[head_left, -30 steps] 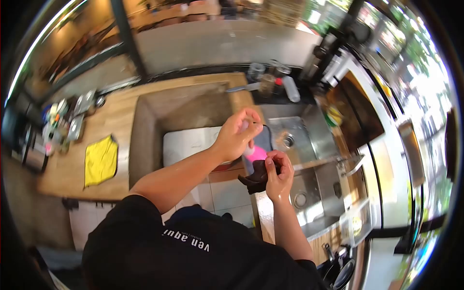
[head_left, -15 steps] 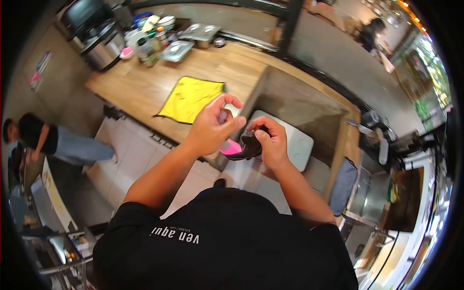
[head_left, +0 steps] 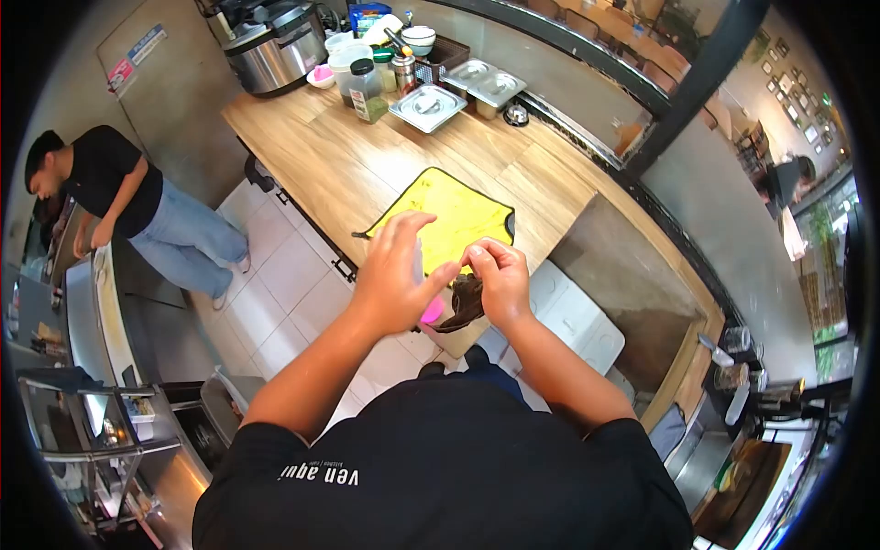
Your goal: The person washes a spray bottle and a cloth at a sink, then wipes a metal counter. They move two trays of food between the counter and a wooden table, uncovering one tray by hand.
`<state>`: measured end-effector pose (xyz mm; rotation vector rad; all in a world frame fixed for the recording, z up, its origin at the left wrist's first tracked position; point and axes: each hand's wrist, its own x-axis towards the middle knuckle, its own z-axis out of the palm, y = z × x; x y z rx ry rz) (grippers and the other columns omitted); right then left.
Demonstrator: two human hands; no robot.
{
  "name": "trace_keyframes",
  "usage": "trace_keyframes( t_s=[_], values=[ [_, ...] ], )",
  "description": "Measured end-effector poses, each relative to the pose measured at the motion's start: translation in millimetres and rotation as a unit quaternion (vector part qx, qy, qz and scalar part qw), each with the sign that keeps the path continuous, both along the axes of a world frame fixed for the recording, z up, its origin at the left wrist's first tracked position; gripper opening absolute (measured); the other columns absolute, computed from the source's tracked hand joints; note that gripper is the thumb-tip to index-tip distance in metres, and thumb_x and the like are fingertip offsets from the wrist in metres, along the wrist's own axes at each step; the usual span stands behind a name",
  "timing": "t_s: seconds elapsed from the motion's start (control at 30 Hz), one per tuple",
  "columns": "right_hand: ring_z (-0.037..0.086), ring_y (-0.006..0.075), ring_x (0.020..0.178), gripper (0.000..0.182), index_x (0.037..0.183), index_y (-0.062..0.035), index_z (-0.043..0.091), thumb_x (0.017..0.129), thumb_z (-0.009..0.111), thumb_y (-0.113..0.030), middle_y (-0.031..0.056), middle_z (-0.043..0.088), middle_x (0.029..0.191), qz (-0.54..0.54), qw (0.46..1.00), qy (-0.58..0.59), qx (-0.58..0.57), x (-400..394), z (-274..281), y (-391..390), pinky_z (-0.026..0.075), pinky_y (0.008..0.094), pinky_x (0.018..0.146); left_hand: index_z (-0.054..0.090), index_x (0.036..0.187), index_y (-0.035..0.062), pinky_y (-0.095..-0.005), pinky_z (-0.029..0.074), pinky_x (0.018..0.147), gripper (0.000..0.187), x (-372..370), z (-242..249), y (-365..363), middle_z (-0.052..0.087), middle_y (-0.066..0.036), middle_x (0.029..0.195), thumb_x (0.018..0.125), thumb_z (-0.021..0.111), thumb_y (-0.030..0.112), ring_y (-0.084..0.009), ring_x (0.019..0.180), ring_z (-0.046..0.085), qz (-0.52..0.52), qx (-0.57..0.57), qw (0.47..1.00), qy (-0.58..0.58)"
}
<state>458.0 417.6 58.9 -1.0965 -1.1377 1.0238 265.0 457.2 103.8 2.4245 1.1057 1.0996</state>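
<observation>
My left hand (head_left: 392, 280) curls around a translucent thing with a bright pink end (head_left: 431, 310), which is mostly hidden behind the palm and thumb. In my right hand (head_left: 500, 282), thumb and fingers pinch the top of a limp dark brown piece (head_left: 466, 302) that looks like cloth or leather. This piece hangs between the hands, its lower end beside the pink part. Both hands are held close together in front of my body. Beyond them a yellow cloth (head_left: 445, 211) with black edging lies spread on the wooden counter (head_left: 321, 170).
A sink basin (head_left: 632, 238) with a pale grey lidded box (head_left: 573, 316) in it lies to the right. Jars (head_left: 368, 96), a steel lid (head_left: 428, 108) and a rice cooker (head_left: 275, 60) stand at the back. Another person (head_left: 137, 197) works at the left.
The view has swung toward the left, bringing more of the counter and the other person into sight. My hands stay close together, still holding the pink-ended thing and the brown piece.
</observation>
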Motion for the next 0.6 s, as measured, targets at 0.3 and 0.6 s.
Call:
trace_keyframes(
  t_s=[0.3, 0.6],
  values=[
    [0.059, 0.0195, 0.102, 0.050, 0.115, 0.0022, 0.062, 0.103, 0.058, -0.047, 0.0120, 0.063, 0.107, 0.315, 0.909, 0.234, 0.138, 77, 69, 53, 0.046, 0.0339, 0.097, 0.060, 0.136, 0.0017, -0.0427, 0.058, 0.085, 0.061, 72, 57, -42, 0.070, -0.020, 0.118, 0.082, 0.087, 0.005, -0.0380, 0.097, 0.070, 0.003, 0.005, 0.998, -0.059],
    [0.029, 0.0354, 0.161, 0.091, 0.168, -0.0049, 0.029, 0.100, 0.066, -0.052, 0.0176, 0.025, 0.177, -0.064, 0.766, -0.637, -0.052, 213, -114, 360, 0.026, 0.0577, 0.129, 0.065, 0.129, 0.0039, -0.0414, 0.054, 0.089, 0.036, 132, -24, -48, 0.070, -0.015, 0.111, 0.094, 0.075, 0.007, -0.0340, 0.100, 0.068, -0.041, -0.216, 0.971, -0.099]
  ],
)
